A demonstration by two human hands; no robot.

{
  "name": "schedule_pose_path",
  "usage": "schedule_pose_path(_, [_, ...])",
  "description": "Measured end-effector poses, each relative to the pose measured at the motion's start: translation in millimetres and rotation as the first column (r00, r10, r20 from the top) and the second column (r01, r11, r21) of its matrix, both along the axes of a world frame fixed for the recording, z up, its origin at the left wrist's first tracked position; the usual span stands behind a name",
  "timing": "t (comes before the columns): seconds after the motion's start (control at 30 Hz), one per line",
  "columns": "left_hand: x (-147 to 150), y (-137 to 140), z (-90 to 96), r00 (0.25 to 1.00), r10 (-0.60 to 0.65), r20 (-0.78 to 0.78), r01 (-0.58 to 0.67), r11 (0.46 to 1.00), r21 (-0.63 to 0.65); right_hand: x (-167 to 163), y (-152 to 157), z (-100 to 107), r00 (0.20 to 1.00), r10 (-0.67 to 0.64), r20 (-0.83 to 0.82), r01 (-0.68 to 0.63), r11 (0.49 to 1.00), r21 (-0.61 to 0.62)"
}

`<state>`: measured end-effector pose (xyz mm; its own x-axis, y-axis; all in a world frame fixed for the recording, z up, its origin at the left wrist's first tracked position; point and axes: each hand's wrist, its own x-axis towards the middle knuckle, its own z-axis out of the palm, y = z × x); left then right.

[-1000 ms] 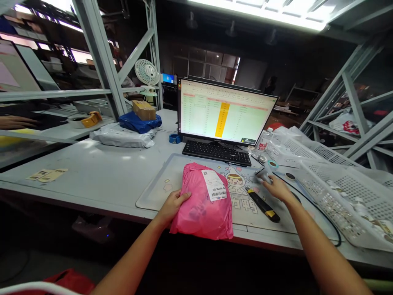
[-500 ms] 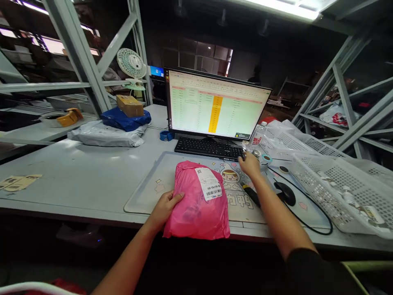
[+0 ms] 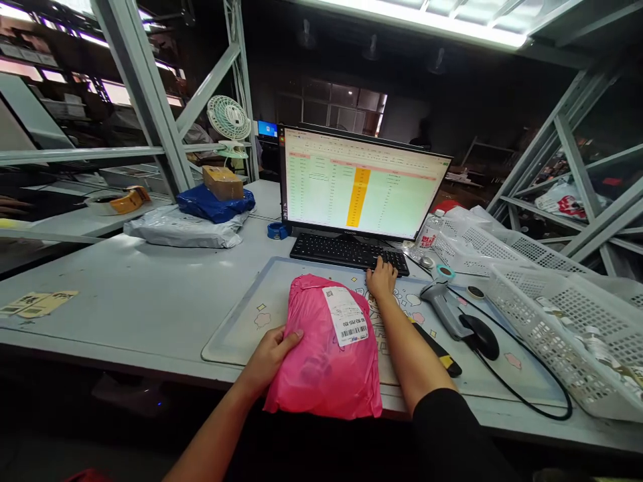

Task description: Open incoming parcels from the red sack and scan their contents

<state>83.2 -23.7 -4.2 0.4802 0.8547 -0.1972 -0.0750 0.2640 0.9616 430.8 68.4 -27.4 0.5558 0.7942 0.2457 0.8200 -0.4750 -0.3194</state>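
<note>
My left hand [image 3: 271, 355] grips the left edge of a pink plastic mailer bag [image 3: 321, 375], thumb on top. A white shipping label [image 3: 345, 316] with a barcode is stuck on the bag's upper right. The bag lies at the front edge of the desk, partly over a printed desk mat [image 3: 236, 328]. My right hand [image 3: 382, 278] rests with fingers apart on the front of a black keyboard [image 3: 331, 251], holding nothing. Behind the keyboard stands a monitor [image 3: 321, 194] with a spreadsheet on it.
Right of my arm lie a grey barcode scanner [image 3: 445, 311], a black mouse [image 3: 482, 337] and a black-and-yellow utility knife [image 3: 437, 351]. White baskets [image 3: 522, 321] line the right side. Back left, a cardboard box [image 3: 222, 183] sits on blue [image 3: 213, 204] and grey [image 3: 185, 229] parcels.
My right hand has moved left, from the keyboard's right end onto its keys. The scanner now shows clear of my arm. My left hand still holds the pink mailer bag.
</note>
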Motion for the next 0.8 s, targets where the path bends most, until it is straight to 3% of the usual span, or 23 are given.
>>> schedule_pose_path(0.23, [2,-1,0.7,1.0,-0.004,0.004,0.004,1.0,-0.003,1,1,-5,1.0,0.03,0.005,-0.03,0.999,0.013])
schedule_pose_path(0.43, [2,-3,5.8,1.0,0.011,0.001,-0.011,1.0,-0.009,4,2,-5,0.998,0.041,-0.055,-0.044,0.998,-0.045])
schedule_pose_path(0.63, [5,-3,10.1,0.997,0.075,0.015,-0.075,0.997,-0.011,-7,-8,7,0.997,0.073,0.037,-0.074,0.997,0.023])
schedule_pose_path(0.73, [-6,7,23.2,0.989,0.146,-0.012,-0.143,0.982,0.124,-16,-21,24,0.99,0.129,0.053,-0.13,0.991,0.022])
schedule_pose_path(0.8, [-21,15,44.2,0.971,0.221,-0.089,-0.175,0.915,0.364,-19,-36,38,0.979,0.2,0.047,-0.2,0.98,0.006])
